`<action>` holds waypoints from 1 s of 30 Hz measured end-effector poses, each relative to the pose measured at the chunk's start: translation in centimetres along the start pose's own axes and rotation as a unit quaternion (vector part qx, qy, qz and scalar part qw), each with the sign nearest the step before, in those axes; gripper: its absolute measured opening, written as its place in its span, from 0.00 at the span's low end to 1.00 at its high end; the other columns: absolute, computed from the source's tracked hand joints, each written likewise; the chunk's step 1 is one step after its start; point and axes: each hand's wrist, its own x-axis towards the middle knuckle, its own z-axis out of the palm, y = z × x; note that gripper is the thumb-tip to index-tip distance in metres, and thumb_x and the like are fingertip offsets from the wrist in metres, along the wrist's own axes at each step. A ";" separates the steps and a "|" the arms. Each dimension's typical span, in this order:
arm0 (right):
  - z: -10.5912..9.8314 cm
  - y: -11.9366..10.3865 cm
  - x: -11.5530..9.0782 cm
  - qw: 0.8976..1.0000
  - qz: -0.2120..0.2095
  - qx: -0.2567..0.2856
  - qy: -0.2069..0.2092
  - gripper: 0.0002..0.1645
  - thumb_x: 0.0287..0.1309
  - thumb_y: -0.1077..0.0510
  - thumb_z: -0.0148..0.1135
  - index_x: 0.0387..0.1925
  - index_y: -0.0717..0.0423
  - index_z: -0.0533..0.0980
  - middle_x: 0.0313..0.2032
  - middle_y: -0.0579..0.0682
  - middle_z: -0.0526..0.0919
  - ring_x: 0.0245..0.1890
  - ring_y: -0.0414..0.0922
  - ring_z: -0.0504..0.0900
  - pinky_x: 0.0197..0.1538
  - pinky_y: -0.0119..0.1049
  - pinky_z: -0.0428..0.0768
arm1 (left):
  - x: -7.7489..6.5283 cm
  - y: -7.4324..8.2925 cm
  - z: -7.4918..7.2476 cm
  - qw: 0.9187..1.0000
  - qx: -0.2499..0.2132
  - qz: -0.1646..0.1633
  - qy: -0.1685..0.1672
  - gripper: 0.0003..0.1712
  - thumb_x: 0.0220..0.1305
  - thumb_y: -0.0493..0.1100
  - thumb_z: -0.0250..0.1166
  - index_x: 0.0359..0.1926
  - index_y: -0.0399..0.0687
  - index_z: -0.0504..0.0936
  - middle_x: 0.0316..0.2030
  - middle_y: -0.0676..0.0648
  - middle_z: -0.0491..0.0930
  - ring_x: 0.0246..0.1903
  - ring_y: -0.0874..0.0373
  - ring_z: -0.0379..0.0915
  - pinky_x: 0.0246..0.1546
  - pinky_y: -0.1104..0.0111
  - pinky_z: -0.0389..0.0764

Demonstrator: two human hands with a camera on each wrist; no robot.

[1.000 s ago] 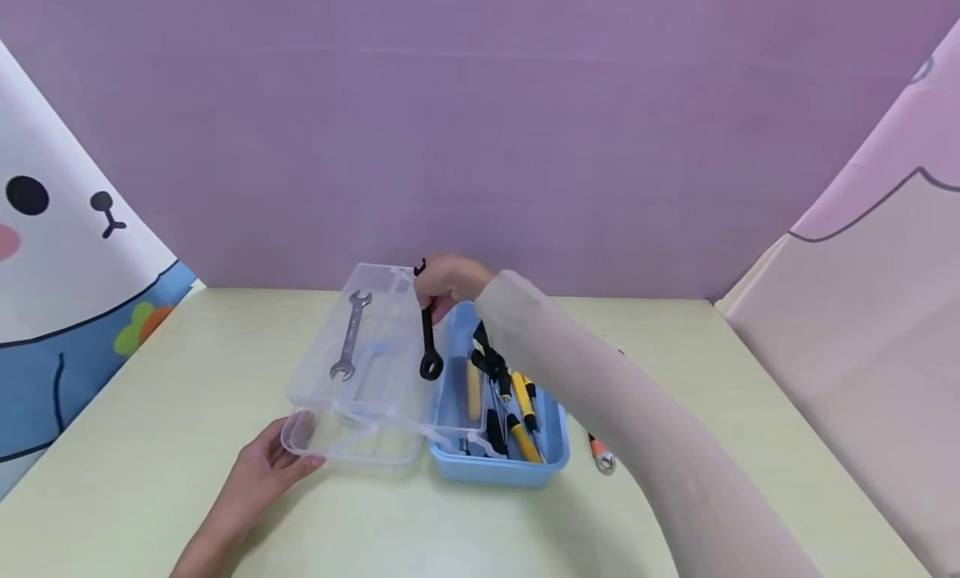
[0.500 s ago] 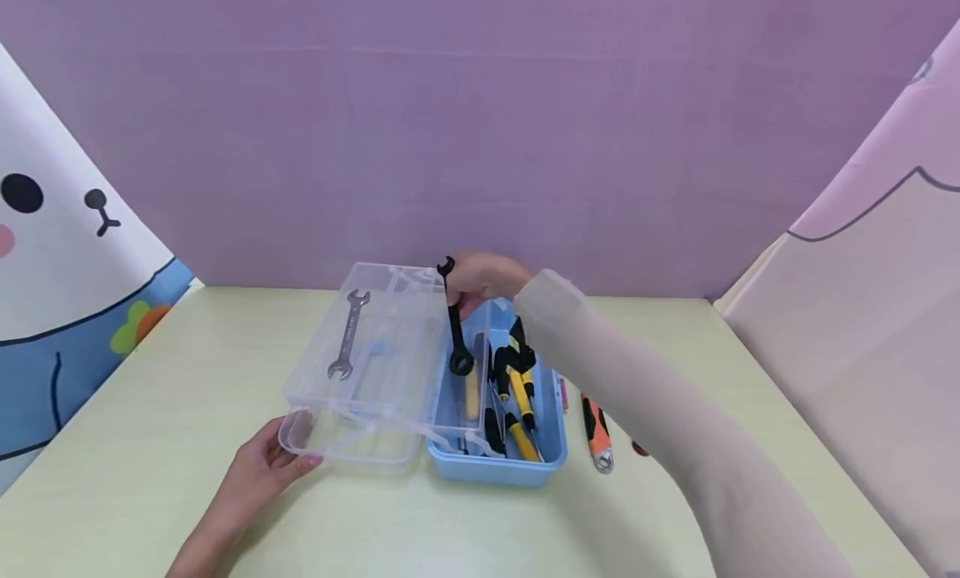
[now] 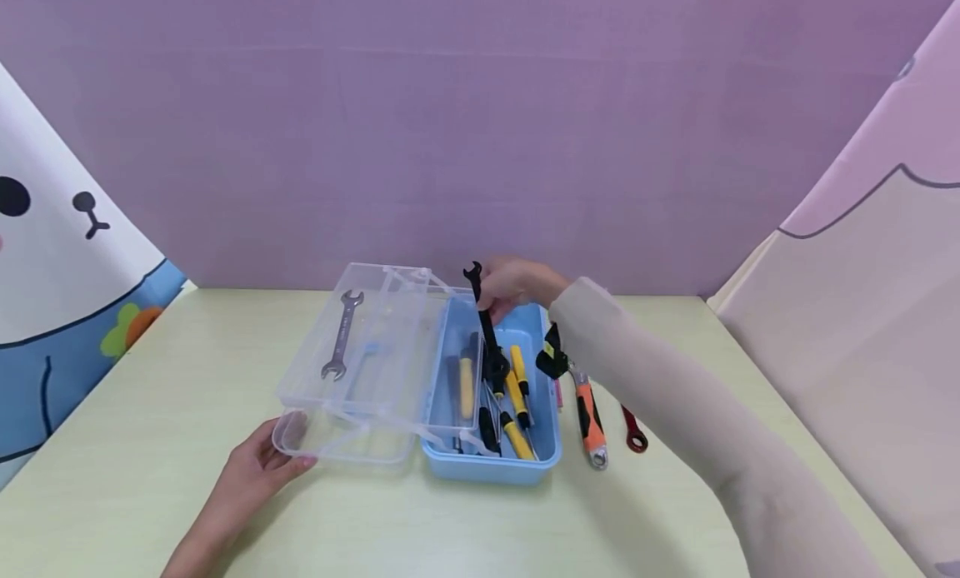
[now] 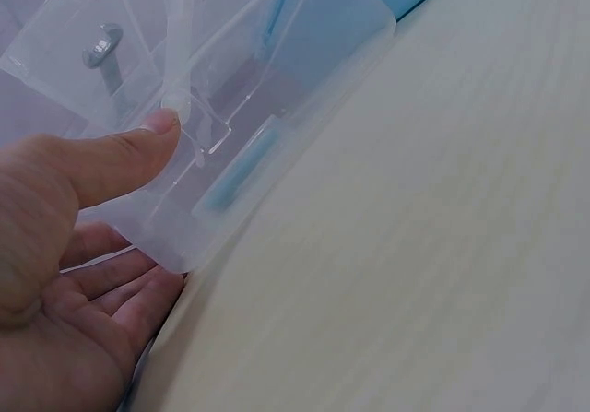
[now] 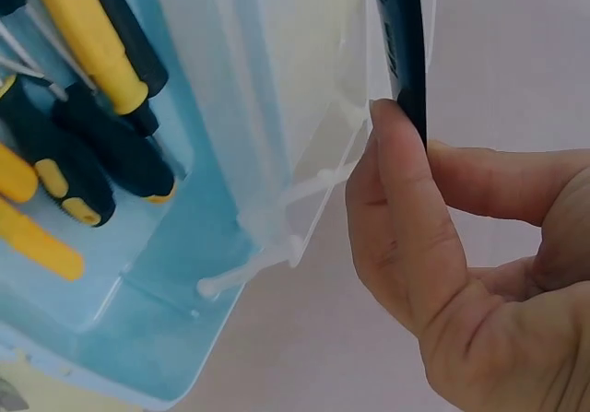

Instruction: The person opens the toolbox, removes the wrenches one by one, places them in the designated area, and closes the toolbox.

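Observation:
My right hand (image 3: 517, 283) pinches a black wrench (image 3: 487, 328) between thumb and fingers and holds it nearly upright over the light blue toolbox (image 3: 491, 473). Its ring end hangs down over the tools inside; from above I cannot tell whether it touches them. The toolbox holds several yellow-and-black screwdrivers (image 3: 517, 438). My left hand (image 3: 251, 476) grips the near left corner of the clear plastic lid (image 4: 175, 237), thumb on top and fingers below. A silver open-end wrench (image 3: 342, 335) lies in the lid's clear compartment.
Right of the toolbox, an orange-and-black-handled wrench (image 3: 590, 420) and a red ring-ended wrench (image 3: 636, 436) lie on the pale table (image 3: 360, 528). A black object (image 3: 552, 358) shows under the right forearm. A purple backdrop (image 3: 480, 128) stands behind.
My right hand has carried the black wrench rightward, from over the clear lid to over the toolbox. The orange and red wrenches have come more into view. The left hand keeps its hold.

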 end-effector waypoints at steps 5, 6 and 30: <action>-0.4 1.3 -0.3 1.000 -0.003 0.012 0.004 0.12 0.62 0.71 0.54 0.47 0.68 0.69 0.38 0.57 0.78 0.24 0.43 0.81 0.42 0.40 0.86 | -0.1 0.0 0.0 1.000 0.002 0.003 0.002 0.38 0.59 0.37 0.67 0.64 0.26 0.59 0.62 0.22 0.62 0.45 0.86 0.65 0.44 0.86 0.76; -0.5 1.5 -0.4 1.000 -0.003 0.013 0.004 0.11 0.62 0.71 0.54 0.46 0.68 0.69 0.38 0.57 0.77 0.24 0.44 0.81 0.41 0.39 0.86 | -0.1 -0.1 0.0 1.000 0.002 0.003 0.003 0.38 0.59 0.37 0.67 0.64 0.25 0.59 0.62 0.21 0.62 0.45 0.86 0.65 0.44 0.86 0.76; -4.0 8.6 -2.2 1.000 0.019 -0.006 0.020 0.10 0.61 0.71 0.52 0.43 0.68 0.65 0.34 0.56 0.78 0.25 0.43 0.81 0.39 0.39 0.86 | 0.0 0.0 0.2 1.000 -0.013 0.017 0.002 0.37 0.59 0.36 0.67 0.64 0.25 0.59 0.61 0.21 0.63 0.45 0.85 0.66 0.44 0.85 0.77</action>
